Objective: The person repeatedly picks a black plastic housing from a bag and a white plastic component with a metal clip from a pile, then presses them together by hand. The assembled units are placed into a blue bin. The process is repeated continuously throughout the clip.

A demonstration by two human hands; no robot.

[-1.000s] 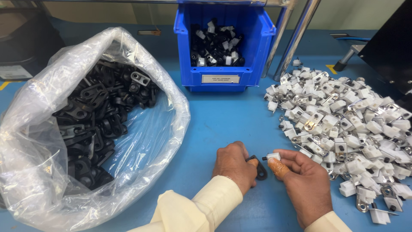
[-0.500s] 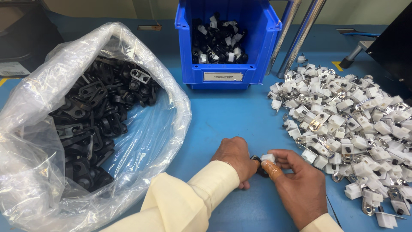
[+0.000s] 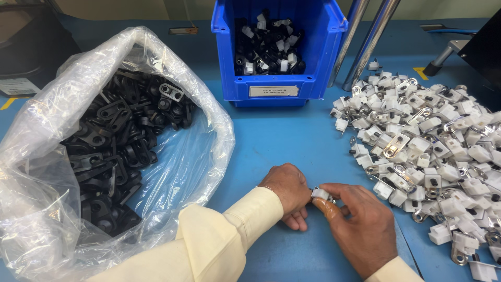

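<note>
my left hand [image 3: 289, 193]: curled low on the blue tabletop [image 3: 292, 141], knuckles up, cream sleeve [image 3: 229, 230] running back from the wrist; its grip is clenched around something dark that i can barely see past the fingers, so i cannot tell what part it is.
my right hand [image 3: 360, 230]: just beside the left one, fingertips meeting it; thumb and forefinger pinch a small white clip [image 3: 320, 194], so this grip is grasping that piece.
small white clip: held between the two hands, right at the spot where they touch, just above the tabletop and near my body.
pile of white clips [image 3: 428, 141]: loose heap of white plastic pieces with shiny metal tabs, spread over the right side of the tabletop, its nearest pieces close to my right hand.
clear plastic bag [image 3: 47, 130]: open and crumpled on the left, well apart from my hands, its mouth turned toward me.
black brackets [image 3: 120, 141]: many black plastic parts heaped inside the bag.
blue bin [image 3: 276, 78]: stands at the far middle of the tabletop, a pale label on its front lip; it holds black and white assembled parts [image 3: 269, 44].
metal poles [image 3: 365, 42]: two slanted shiny tubes just right of the bin.
</note>
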